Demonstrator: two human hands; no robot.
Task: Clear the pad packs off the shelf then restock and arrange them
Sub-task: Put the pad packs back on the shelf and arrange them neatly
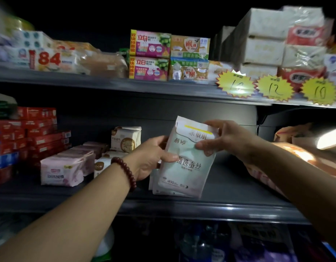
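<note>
A tall white and pale green pad pack [184, 167] stands upright near the front of the dark middle shelf [201, 207]. My left hand [154, 157], with a red bead bracelet on the wrist, grips its left side. My right hand [225, 138] pinches its upper right corner. At least one more similar pack stands right behind it, mostly hidden. To the left, pink pad packs [63, 171] lie in a row, with cream pad packs [125, 138] stacked behind them.
Red and blue boxes [31, 137] are piled at the far left of the shelf. Orange-wrapped packs [299, 152] lie at the right. The upper shelf [125, 86] carries soap boxes [150, 55], tissue bundles [261, 40] and yellow price tags [275, 87].
</note>
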